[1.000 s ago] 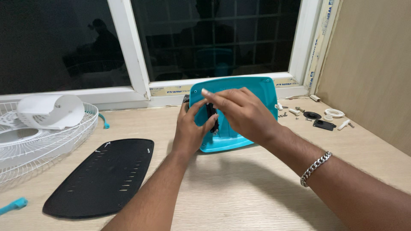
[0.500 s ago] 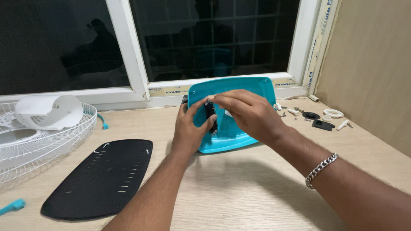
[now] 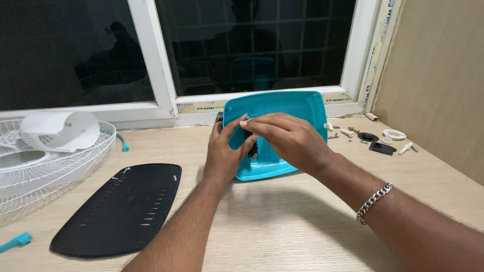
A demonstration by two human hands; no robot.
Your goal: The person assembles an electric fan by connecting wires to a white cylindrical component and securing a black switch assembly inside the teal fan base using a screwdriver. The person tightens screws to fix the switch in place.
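Note:
A teal plastic fan base [image 3: 292, 108] stands tilted on its edge at the back of the wooden table, its hollow underside facing me. My left hand [image 3: 224, 153] grips its left edge and steadies it, with a dark part just visible behind the fingers. My right hand [image 3: 287, 138] reaches across the underside and pinches a small silvery piece, likely a screw [image 3: 246, 120], between thumb and forefinger near the upper left. A dark component inside the base is mostly hidden by both hands.
A black oval base plate [image 3: 121, 206] lies at the front left. A white wire fan guard [image 3: 45, 161] with a white motor housing [image 3: 60, 130] sits at far left. Small screws, washers and black parts [image 3: 375, 141] lie at right near the wall. A teal piece [image 3: 15, 242] lies bottom left.
My right hand has shifted slightly left along the base's underside, its fingertips now pinched near the upper left. The left hand keeps its grip, and the base has barely moved.

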